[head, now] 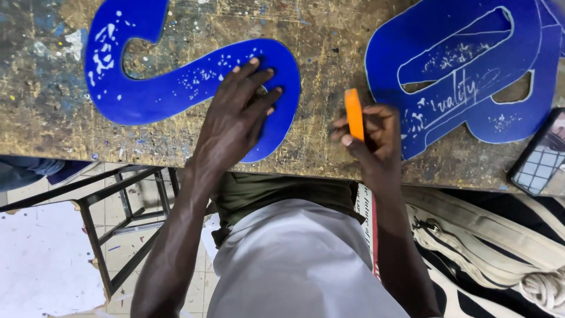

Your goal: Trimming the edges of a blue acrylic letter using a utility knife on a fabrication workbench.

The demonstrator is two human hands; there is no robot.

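1. Looking down from the head camera, I see my left hand lying flat on a blue S-shaped cutout, fingers spread and pressed onto its lower curve.
2. That blue S-shaped cutout lies flat on the workbench, its lower curve close to the bench's near edge, and its surface is flecked with white specks.
3. My right hand is raised just above the bench, to the right of the S, and its fingers and thumb pinch an orange strip that stands nearly upright.
4. The orange strip touches neither cutout; it sits between the S and a second blue cutout.
5. That second blue cutout lies flat on the bench to the right of my right hand, with pale outlines and scribbles drawn on it.
6. A phone rests at the right edge of the bench, partly out of frame.
7. Below the bench edge I see a metal stool frame on the left and a beige bag on the right.
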